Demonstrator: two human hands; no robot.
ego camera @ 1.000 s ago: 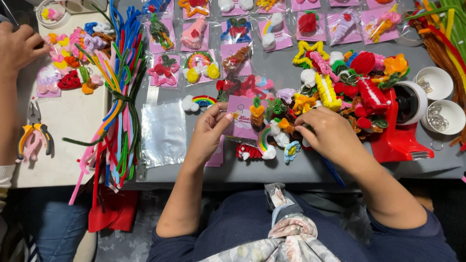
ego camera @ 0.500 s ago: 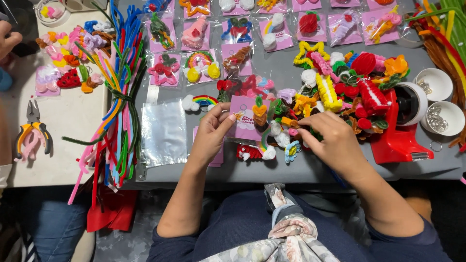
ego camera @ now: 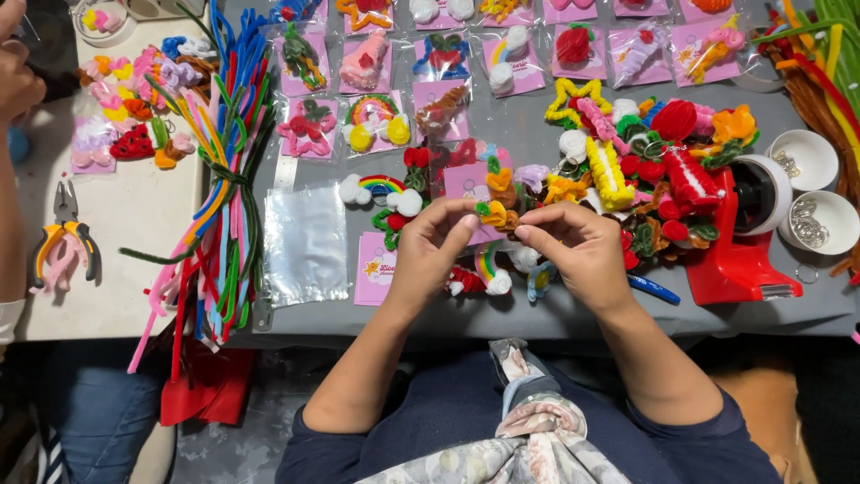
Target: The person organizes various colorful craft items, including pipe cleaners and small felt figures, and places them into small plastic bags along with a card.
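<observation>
The small orange-and-green pipe-cleaner charm (ego camera: 495, 213) sits lifted above the tabletop (ego camera: 555, 314), in front of a pink backing card (ego camera: 468, 182), centre of view. You hold it between both hands. Left hand (ego camera: 430, 255): thumb and forefinger pinched together on the charm's left side. Right hand (ego camera: 578, 251): fingers closed on its right side; whether they also grip the card edge, cannot tell.

Step in hand (judgement): seating the charm against its card, i.e. assembly before bagging. Next move likely calls for a steady pinch w/ one hand while the other aligns the charm to the card; a clear sleeve (ego camera: 305, 244) lies flat just left of your left hand, w/in reach.

Around it: loose charms piled right (ego camera: 645, 161), red tool (ego camera: 735, 260) beyond, pipe-cleaner bundle (ego camera: 224, 179) far left.

Vs. 0.5 s ago: both hands were low over the charm pile near the tabletop, apart; now they are raised and brought together on one piece. A co-worker's hand (ego camera: 18, 85) at top left has shifted slightly.
</observation>
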